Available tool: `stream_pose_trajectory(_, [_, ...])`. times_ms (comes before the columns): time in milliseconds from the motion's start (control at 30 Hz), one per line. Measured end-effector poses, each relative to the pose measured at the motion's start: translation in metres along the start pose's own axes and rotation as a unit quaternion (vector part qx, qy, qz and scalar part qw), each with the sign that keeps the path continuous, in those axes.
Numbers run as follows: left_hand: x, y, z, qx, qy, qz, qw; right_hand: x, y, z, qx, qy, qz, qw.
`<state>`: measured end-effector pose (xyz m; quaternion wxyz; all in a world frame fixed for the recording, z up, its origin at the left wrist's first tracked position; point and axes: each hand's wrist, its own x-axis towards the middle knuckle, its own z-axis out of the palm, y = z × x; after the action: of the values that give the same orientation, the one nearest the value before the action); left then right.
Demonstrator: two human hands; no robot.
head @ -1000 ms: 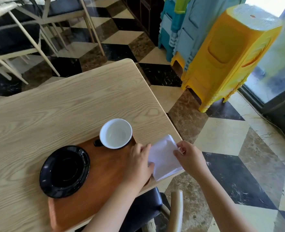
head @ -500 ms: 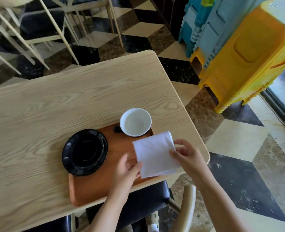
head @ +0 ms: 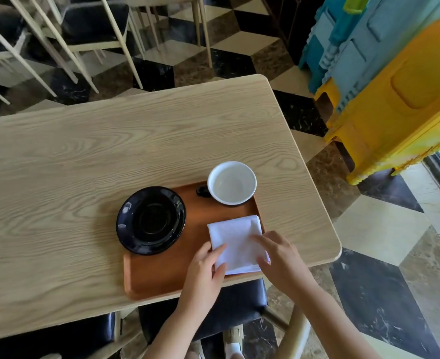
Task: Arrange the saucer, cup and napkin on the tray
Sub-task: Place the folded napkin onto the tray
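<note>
Table [head: 84, 156]: light wood-grain top, carrying the tray near its right front corner.
Saucer [head: 151, 220]: black and glossy, at the tray's left end, its left rim hanging over the tray edge above the table.
Tray [head: 162, 275]: reddish-brown wood, rectangular, its front edge close to the table's front edge.
Left hand [head: 205, 268]: fingers spread flat, pressing on the napkin's lower left corner; not closed around anything.
Cup [head: 232, 183]: white inside and empty, dark handle pointing left, standing at the tray's far right corner.
Napkin [head: 235, 238]: white, folded square, lying flat on the tray's right side in front of the cup, its right edge at the tray's rim.
Right hand [head: 278, 255]: fingers extended and open, fingertips resting on the napkin's right part; no grasp.
</note>
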<state>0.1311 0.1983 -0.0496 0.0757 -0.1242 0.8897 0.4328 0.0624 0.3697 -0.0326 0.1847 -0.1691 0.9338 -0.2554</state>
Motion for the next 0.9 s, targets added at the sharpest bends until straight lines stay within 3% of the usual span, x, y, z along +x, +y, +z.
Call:
stream_pose_trajectory(167, [-0.005,-0.013,0.012,0.128,0.057,0.077,0.987,-0.005,0.007,0.008,-0.115,0.081,-0.034,0.990])
stream_pose_trajectory(333, [-0.004,-0.021,0.012,0.238,0.027,0.147,0.960,-0.010,0.021,0.020,-0.188,0.041,-0.107,0.975])
stream_pose_trajectory(500, [-0.003,-0.022,0.006,0.297,-0.007,0.133,0.946,-0.011,0.019,0.020,-0.187,-0.002,-0.076,0.979])
stream_pose_trajectory(667, [-0.005,-0.016,-0.002,0.302,-0.014,0.132,0.944,-0.008,-0.002,0.020,-0.161,0.035,-0.068,0.984])
stream_pose_trajectory(900, [-0.018,-0.040,-0.059,0.293,0.086,0.070,0.950,0.032,-0.067,0.041,-0.175,0.045,-0.167,0.969])
